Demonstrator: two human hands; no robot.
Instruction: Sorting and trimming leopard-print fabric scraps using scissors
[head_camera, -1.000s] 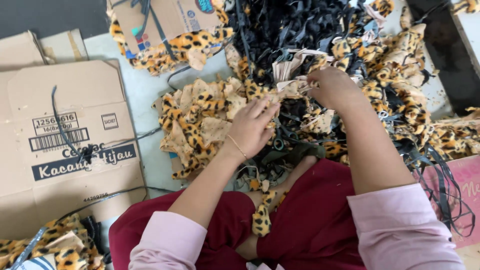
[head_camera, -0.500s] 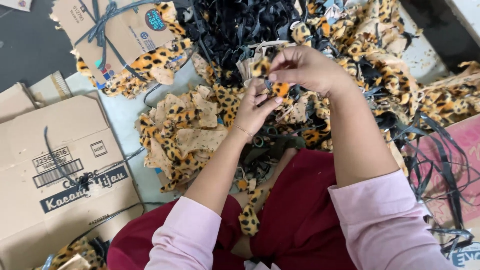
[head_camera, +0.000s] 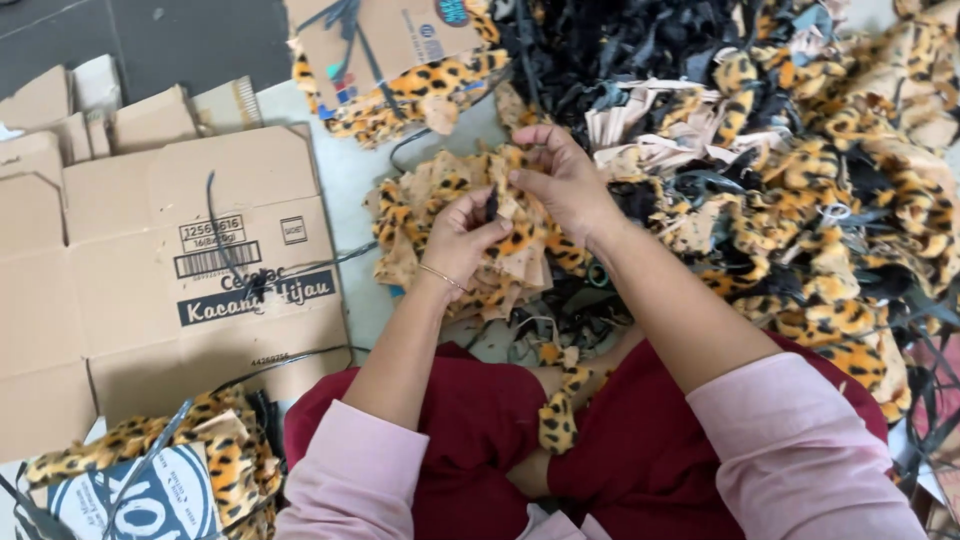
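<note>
Two of your hands meet over a small leopard-print fabric piece (head_camera: 516, 237), fuzzy orange with black spots on one face and plain tan backing on the other. Your left hand (head_camera: 462, 232) pinches its lower edge with curled fingers, while your right hand (head_camera: 562, 180) grips the top edge from above, fingers bent down around it. The piece sits directly above a loose stack of similar cut pieces (head_camera: 425, 205) on the pale floor. Beyond your right hand spreads a tangled heap of leopard scraps and black strips (head_camera: 800, 170). Flattened cardboard boxes (head_camera: 190, 270) lie well to your left, and one stray leopard scrap (head_camera: 557, 420) rests on your red lap (head_camera: 640, 450).
</note>
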